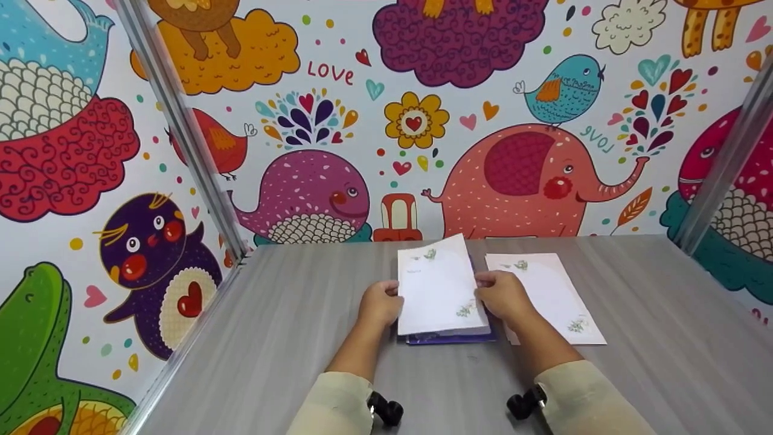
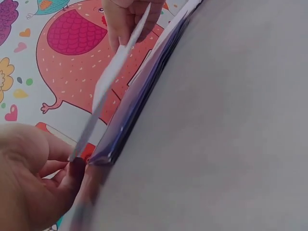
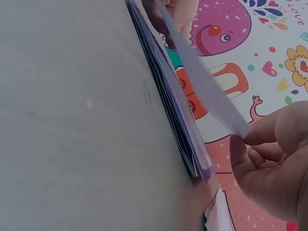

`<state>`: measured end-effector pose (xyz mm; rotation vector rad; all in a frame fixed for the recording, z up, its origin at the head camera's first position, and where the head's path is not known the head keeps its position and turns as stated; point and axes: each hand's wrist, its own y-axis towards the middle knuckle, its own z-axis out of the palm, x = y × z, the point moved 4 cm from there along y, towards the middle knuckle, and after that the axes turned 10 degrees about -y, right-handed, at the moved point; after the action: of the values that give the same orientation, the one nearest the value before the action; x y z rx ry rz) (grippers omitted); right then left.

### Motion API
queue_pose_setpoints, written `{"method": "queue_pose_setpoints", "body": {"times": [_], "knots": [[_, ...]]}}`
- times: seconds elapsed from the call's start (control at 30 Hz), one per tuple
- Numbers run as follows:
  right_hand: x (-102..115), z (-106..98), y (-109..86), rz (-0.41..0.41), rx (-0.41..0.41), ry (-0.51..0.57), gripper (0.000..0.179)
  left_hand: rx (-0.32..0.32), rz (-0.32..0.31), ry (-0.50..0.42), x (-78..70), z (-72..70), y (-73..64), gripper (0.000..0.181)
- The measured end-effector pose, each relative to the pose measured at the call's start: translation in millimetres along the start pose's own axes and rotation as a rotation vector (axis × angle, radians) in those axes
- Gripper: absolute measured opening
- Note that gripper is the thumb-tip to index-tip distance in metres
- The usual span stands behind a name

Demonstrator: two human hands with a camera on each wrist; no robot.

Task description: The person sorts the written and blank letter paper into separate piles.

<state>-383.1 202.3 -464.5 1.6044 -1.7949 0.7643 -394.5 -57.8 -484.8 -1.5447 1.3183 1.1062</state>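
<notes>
Head view: both hands on one sheet [image 1: 438,302], raised over the purple folder [image 1: 450,341], mid-table, nearer the far edge of the table [image 1: 290,302]. Left hand [image 1: 380,304] pinches its left edge, right hand [image 1: 503,295] its right; wrist views confirm thumb against fingers, plus a gap to the folder. Two-sided pinch probably for steadiness and even angle control. Long axis runs roughly near edge to far edge, small-text end toward the far edge. Papers [image 1: 552,290] lie just right, likely set aside for access.
</notes>
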Motion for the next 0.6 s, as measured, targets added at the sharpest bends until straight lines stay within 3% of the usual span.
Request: {"method": "queue_pose_setpoints", "body": {"times": [0.27, 0.47, 0.6], "knots": [[22, 20, -2.2, 0.001, -0.004, 0.097, 0.040, -0.050, -0.019, -0.032, 7.4, -36.4, 4.6, 0.042], [40, 47, -4.0, -0.039, -0.003, 0.222, 0.041, -0.080, -0.001, -0.014, 15.0, -67.5, 7.1, 0.039], [53, 64, -6.0, -0.029, 0.002, 0.230, 0.040, -0.095, -0.004, -0.033, 22.2, -86.9, 8.4, 0.039]]}}
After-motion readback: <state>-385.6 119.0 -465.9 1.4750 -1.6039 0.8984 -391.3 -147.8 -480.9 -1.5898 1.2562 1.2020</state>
